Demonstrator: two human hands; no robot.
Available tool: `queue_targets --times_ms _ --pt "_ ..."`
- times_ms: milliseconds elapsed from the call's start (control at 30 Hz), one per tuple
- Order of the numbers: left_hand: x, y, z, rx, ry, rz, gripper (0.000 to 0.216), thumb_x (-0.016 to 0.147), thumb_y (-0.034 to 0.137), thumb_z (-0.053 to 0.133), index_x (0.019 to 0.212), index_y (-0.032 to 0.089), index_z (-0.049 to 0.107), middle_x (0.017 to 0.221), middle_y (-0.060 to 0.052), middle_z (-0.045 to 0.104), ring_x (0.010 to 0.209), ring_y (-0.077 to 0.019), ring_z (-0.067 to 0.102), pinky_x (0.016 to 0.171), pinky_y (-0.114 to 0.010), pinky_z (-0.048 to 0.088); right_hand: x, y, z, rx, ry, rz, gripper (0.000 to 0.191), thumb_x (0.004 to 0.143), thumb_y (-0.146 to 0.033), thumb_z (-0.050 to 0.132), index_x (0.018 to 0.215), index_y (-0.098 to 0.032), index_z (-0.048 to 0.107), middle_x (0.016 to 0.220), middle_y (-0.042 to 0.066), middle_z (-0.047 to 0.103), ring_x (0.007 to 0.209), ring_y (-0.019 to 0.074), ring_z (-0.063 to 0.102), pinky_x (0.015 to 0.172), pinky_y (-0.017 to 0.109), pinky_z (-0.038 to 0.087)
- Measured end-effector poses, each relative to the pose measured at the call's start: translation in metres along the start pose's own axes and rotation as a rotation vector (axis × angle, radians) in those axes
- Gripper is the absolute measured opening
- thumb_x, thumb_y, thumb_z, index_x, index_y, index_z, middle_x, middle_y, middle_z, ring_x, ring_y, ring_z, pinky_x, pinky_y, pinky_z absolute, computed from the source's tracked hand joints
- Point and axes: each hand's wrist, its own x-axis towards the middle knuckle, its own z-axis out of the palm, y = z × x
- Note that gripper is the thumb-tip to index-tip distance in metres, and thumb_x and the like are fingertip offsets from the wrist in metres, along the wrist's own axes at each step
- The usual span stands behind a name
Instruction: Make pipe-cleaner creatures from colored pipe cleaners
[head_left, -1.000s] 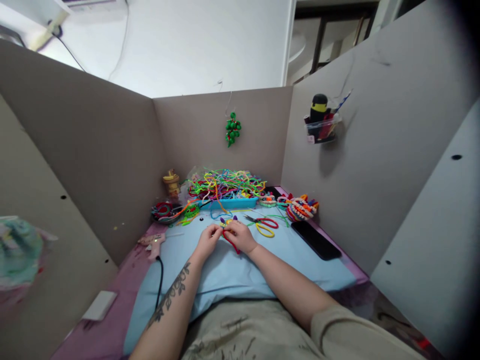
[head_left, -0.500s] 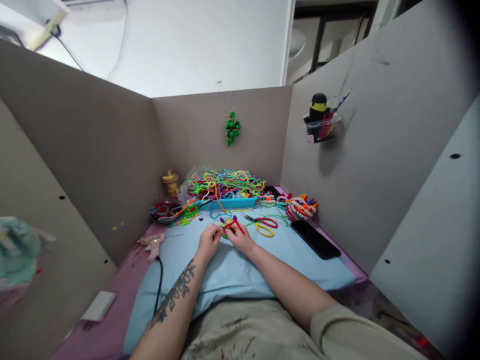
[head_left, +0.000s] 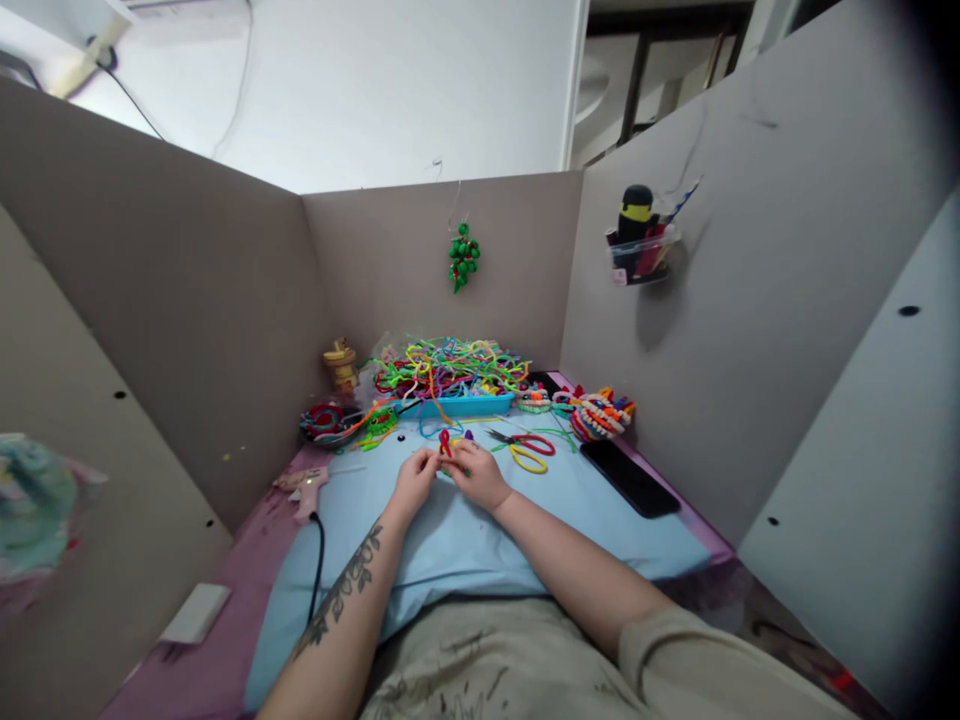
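Observation:
My left hand [head_left: 417,480] and my right hand [head_left: 480,477] meet over the middle of the blue-covered work surface [head_left: 465,545], fingers pinched together. Between them is a red pipe cleaner [head_left: 445,440], bent into a small upright loop above the fingertips. Bits of purple, yellow and green from a small fuzzy piece show around my right fingers; most of it is hidden by the hands. Just right of my right hand lie scissors [head_left: 517,442] with one red and one yellow handle.
A blue tray [head_left: 480,405] heaped with colourful pipe cleaners stands at the back. A pink glue gun [head_left: 309,490] with a black cord lies left, and a black phone [head_left: 630,480] right. Woven fuzzy pieces [head_left: 600,415] sit back right. Grey panels [head_left: 442,220] enclose three sides.
The red pipe cleaner, earlier trailing over my right hand, now stands as a loop between both hands. My right fingers have shifted slightly; the surroundings stay the same.

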Motion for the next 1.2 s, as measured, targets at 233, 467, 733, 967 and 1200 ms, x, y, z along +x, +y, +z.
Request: queue_targets --times_ms 233,467,733,967,1200 --pt "-0.0015 0.0034 -0.0011 0.013 -0.018 0.023 0.028 0.079 0.04 0.048 0.067 0.016 0.056 0.061 0.001 0.055 0.059 -0.0121 0.048 0.056 -0.023 0.039 0.0006 0.0005 -0.0029 -0.033 -0.006 0.033 0.02 0.081 -0.019 0.052 0.096 -0.023 0.066 0.088 0.006 0.056 0.085 0.0183 0.053 0.078 0.032 0.046" --pt "-0.0029 0.0035 -0.0023 0.083 0.021 0.116 0.022 0.08 0.035 0.05 0.071 0.016 0.059 0.067 -0.001 0.059 0.064 -0.0134 0.052 0.059 -0.024 0.039 0.0011 -0.0022 -0.0028 -0.071 -0.024 0.036 0.022 0.081 -0.02 0.052 0.099 -0.022 0.064 0.092 0.008 0.056 0.088 0.0195 0.052 0.079 0.034 0.045" --pt "-0.0037 0.0025 -0.0041 0.142 0.064 0.205 0.017 0.08 0.029 0.051 0.072 0.016 0.06 0.07 -0.002 0.058 0.065 -0.0123 0.052 0.058 -0.022 0.039 0.0002 0.0024 0.0013 -0.043 0.001 0.07 0.015 0.08 -0.018 0.053 0.089 -0.019 0.065 0.087 0.006 0.056 0.085 0.0176 0.053 0.078 0.031 0.045" --pt "-0.0058 0.0055 -0.002 0.194 0.071 0.253 0.017 0.08 0.03 0.052 0.076 0.018 0.063 0.074 -0.003 0.061 0.068 -0.0133 0.054 0.059 -0.023 0.04 0.0003 0.0035 0.0025 -0.098 0.009 0.091 0.01 0.078 -0.016 0.054 0.077 -0.019 0.063 0.08 0.005 0.055 0.08 0.0176 0.052 0.073 0.03 0.044" --pt "-0.0025 0.0032 -0.001 0.06 -0.003 0.07 0.028 0.081 0.039 0.048 0.073 0.015 0.061 0.07 -0.002 0.061 0.067 -0.0139 0.054 0.061 -0.024 0.042 -0.0002 0.0063 -0.0004 -0.124 0.007 0.05 0.014 0.081 -0.018 0.053 0.083 -0.021 0.066 0.085 0.006 0.057 0.084 0.0187 0.052 0.075 0.031 0.043"
